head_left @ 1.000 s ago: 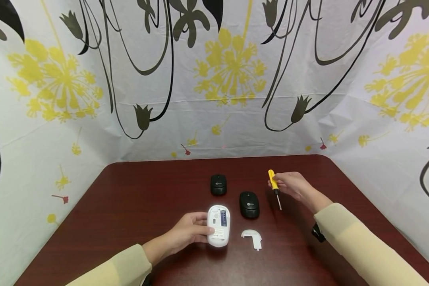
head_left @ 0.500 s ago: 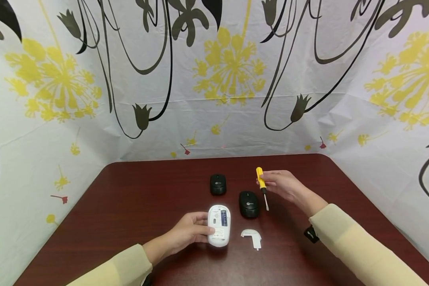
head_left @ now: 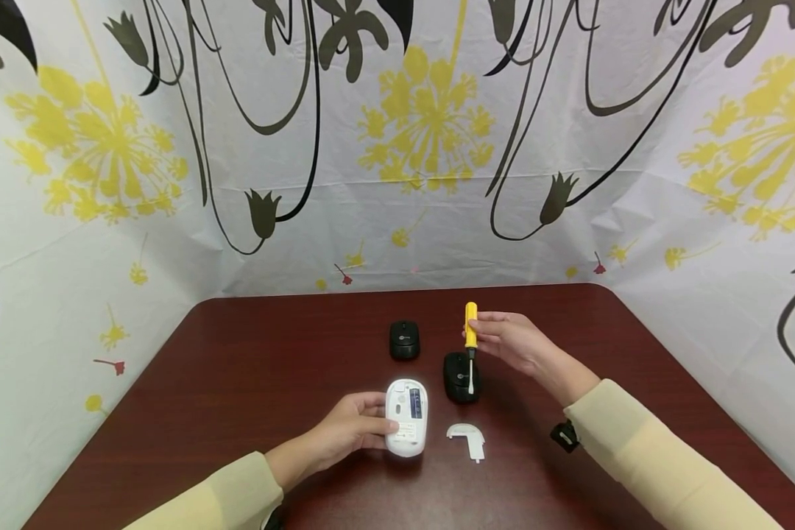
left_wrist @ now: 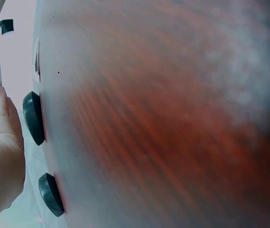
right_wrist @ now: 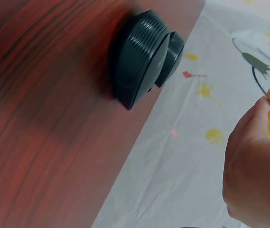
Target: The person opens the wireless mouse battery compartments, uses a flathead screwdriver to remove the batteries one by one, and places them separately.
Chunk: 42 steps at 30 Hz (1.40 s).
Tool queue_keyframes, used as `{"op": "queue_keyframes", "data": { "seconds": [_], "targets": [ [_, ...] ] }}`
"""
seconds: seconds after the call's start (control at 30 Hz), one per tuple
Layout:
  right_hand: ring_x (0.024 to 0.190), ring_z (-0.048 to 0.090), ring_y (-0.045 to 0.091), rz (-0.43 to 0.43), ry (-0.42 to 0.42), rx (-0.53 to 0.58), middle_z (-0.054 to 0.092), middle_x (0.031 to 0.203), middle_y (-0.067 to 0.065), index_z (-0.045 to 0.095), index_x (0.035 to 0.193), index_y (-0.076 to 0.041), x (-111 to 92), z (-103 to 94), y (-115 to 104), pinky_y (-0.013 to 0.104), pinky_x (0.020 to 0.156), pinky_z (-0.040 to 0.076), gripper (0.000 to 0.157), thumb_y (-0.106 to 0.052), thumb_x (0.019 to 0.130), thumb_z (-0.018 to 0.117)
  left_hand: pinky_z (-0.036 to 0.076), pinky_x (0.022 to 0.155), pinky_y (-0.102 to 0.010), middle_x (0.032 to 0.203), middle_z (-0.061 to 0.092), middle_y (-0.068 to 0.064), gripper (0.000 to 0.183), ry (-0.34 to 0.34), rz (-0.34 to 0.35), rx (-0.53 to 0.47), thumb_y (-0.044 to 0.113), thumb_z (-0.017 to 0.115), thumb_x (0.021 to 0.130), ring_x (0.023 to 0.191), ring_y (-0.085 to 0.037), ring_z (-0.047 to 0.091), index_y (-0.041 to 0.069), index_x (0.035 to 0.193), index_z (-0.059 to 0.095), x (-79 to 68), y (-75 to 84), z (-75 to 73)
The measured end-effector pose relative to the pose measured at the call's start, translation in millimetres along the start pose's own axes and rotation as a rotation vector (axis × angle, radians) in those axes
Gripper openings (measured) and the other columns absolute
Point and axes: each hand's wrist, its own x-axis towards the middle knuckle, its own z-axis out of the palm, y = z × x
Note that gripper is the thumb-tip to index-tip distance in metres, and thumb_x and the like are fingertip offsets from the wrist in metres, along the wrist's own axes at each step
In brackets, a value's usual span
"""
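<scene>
In the head view, I see a white computer mouse (head_left: 406, 434) held belly-up, a smooth oval with a printed label patch and an uncovered slot where a dark blue bar lies lengthwise. The left hand (head_left: 351, 425) pinches its edge, thumb laid on the upturned underside. Farther back, the right hand (head_left: 513, 342) pinches the yellow handle of a screwdriver (head_left: 471, 333); a black collar leads to a slim metal shaft pointing back toward the person, crossing the nearer black mouse (head_left: 454, 383) in my line of sight. The farther black mouse (head_left: 405, 341), also domed, rests behind and to the left. A flat white cover (head_left: 475, 442), hooked with a straight tab, lies just right of the white mouse. The table (head_left: 238, 368) is dark reddish brown with rounded far corners; behind it hangs a creased white cloth (head_left: 430, 235) printed with yellow blooms and curling stems. In the left wrist view, the white mouse is a thin pale edge at the left hand's fingers, raised off the tabletop, where streaked grain shows. In the right wrist view, the right hand grips the yellow handle, its shaft well apart from the 2 black mice, the nearer with fine parallel grooves along its side.
</scene>
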Motion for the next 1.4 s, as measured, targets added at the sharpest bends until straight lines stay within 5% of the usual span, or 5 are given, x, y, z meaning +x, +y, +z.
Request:
{"op": "queue_keyframes", "data": {
  "seconds": [0.43,0.93,1.17,1.4],
  "targets": [
    [0.102,0.066,0.023,-0.054,0.092,-0.03,0.063,0.11,0.013,0.042,0.134,0.011,-14,30.8,-8,0.036,0.089,0.052,0.047,-0.01,0.096,0.061,0.056,0.081,-0.043,0.112,0.064,-0.022,0.052,-0.002,-0.001,-0.002,-0.008,0.064,0.085,0.094,-0.027,0.066,-0.019,0.131,0.043,0.2,-1.1,-0.9],
    [0.096,0.068,0.02,-0.371,0.052,-0.159,0.061,0.104,0.016,0.052,0.114,0.005,-28,61.1,3,0.046,0.089,0.051,0.027,-0.005,0.093,0.065,0.056,0.082,-0.044,0.113,0.064,-0.021,0.051,0.007,-0.018,0.003,-0.007,0.063,0.086,0.094,-0.027,0.066,-0.018,0.131,0.044,-2.9,2.0,-0.3],
    [0.095,0.068,0.022,-0.488,0.029,-0.283,0.063,0.105,0.022,0.056,0.113,0.002,-32,69.5,9,0.033,0.08,0.056,0.025,-0.003,0.091,0.067,0.055,0.082,-0.045,0.112,0.064,-0.022,0.051,0.008,-0.014,-0.005,-0.006,0.063,0.086,0.095,-0.027,0.066,-0.018,0.132,0.043,-2.6,1.1,-1.3],
    [0.089,0.068,0.025,-0.591,0.013,-0.38,0.068,0.101,0.017,0.057,0.111,0.005,-35,72.9,15,0.032,0.076,0.057,0.024,-0.001,0.09,0.067,0.055,0.082,-0.045,0.113,0.063,-0.022,0.052,0.002,-0.007,-0.008,-0.006,0.063,0.086,0.095,-0.027,0.066,-0.019,0.132,0.043,-1.9,0.6,-2.8]
  ]
}}
